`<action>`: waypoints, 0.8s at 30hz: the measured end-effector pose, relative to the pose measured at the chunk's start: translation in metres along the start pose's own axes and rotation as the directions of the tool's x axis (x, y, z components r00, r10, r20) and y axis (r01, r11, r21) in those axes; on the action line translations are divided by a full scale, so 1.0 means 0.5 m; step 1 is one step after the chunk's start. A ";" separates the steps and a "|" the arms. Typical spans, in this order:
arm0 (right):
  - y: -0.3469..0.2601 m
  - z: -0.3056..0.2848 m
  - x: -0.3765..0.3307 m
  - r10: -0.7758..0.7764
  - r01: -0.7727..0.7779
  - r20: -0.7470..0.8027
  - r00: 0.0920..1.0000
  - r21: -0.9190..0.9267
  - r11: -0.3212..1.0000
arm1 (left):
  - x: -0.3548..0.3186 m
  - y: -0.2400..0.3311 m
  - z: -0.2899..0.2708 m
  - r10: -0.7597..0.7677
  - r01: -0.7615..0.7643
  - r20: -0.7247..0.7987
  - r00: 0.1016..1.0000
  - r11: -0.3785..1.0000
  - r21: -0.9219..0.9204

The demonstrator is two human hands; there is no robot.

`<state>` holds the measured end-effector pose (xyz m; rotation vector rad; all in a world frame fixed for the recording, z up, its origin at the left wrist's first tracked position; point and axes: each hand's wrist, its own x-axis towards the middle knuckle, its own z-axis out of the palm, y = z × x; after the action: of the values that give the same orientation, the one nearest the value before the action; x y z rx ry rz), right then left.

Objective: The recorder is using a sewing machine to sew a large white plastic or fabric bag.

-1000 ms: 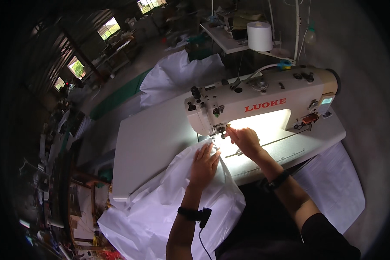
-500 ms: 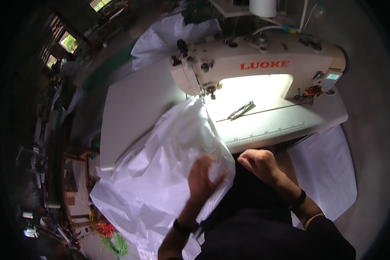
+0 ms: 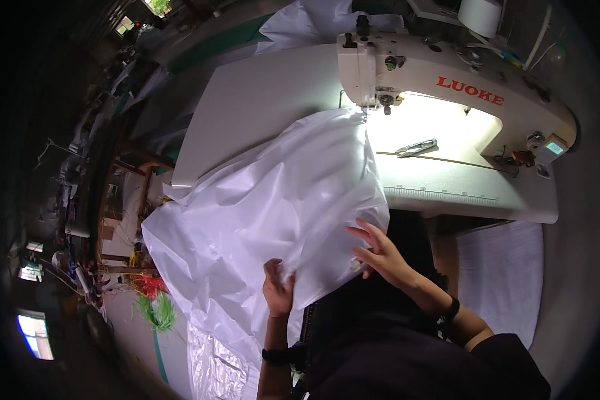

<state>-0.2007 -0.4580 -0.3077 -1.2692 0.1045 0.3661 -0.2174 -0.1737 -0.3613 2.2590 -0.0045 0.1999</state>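
Note:
A large white shiny sheet (image 3: pixel 247 220) hangs in folds from the sewing machine (image 3: pixel 447 80), its top corner under the needle area. At the sheet's lower part, my left hand (image 3: pixel 279 290) is closed with a bit of the material between thumb and fingers. My right hand (image 3: pixel 383 259) lies by the sheet's right edge, fingers apart; its fingertips appear to touch the material. Grey thread snips (image 3: pixel 417 147) lie on the lit machine bed, out of both hands' reach at this moment.
A pale tabletop (image 3: pixel 260 100) extends left of the machine. More white material (image 3: pixel 500 273) hangs at the right below the bed, and another white heap (image 3: pixel 320 23) lies behind. Green strands (image 3: pixel 157 312) and a red bundle (image 3: pixel 151 285) are at lower left. A thread cone (image 3: pixel 480 17) stands behind the machine.
My view has shifted, so the machine sits higher and farther right. My left hand has moved down the sheet and closed on it; my right hand has come onto the sheet's edge with its fingers spread.

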 end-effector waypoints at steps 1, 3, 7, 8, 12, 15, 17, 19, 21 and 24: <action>0.009 0.016 0.016 -0.004 0.004 0.013 1.000 0.001 1.000 | 0.000 0.008 -0.006 -0.017 0.016 0.029 0.999 1.000 0.018; 0.031 0.050 0.044 0.034 -0.035 -0.021 0.999 -0.082 0.996 | 0.001 0.016 -0.025 0.151 -0.151 0.028 0.988 0.926 0.346; 0.072 0.090 0.047 0.130 -0.088 0.257 0.958 -0.170 0.981 | 0.007 -0.016 -0.089 0.252 -0.164 -0.091 0.964 0.823 0.544; 0.081 0.096 0.042 0.061 0.011 0.243 0.968 -0.286 0.958 | 0.006 -0.028 -0.101 0.254 -0.148 -0.148 0.956 0.851 0.504; 0.104 0.125 0.046 -0.131 0.182 0.181 0.975 -0.304 0.935 | -0.016 -0.061 -0.123 0.037 -0.022 -0.035 0.999 0.935 0.353; 0.108 0.145 0.065 0.178 -0.100 0.261 0.949 -0.286 0.953 | -0.046 -0.061 -0.130 0.126 -0.130 0.039 0.991 0.985 0.117; 0.105 0.149 0.065 0.180 -0.072 0.221 0.959 -0.422 0.904 | -0.065 -0.059 -0.139 0.225 -0.215 -0.035 0.974 0.958 0.191; 0.100 0.144 0.047 0.115 0.003 0.206 0.972 -0.501 0.866 | -0.082 -0.065 -0.144 -0.204 0.199 -0.155 0.967 0.979 -0.049; 0.094 0.128 0.011 0.053 0.039 0.231 0.971 -0.376 0.926 | -0.092 -0.081 -0.133 -0.284 0.363 0.239 0.929 0.832 -0.421; 0.084 0.104 -0.042 0.070 -0.018 0.214 0.974 -0.236 0.972 | -0.090 -0.117 -0.071 -0.210 0.229 0.247 0.946 0.972 -0.051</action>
<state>-0.2404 -0.4029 -0.3248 -1.4498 -0.1035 0.5690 -0.2629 -0.1121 -0.3904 2.1717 0.1093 -0.1904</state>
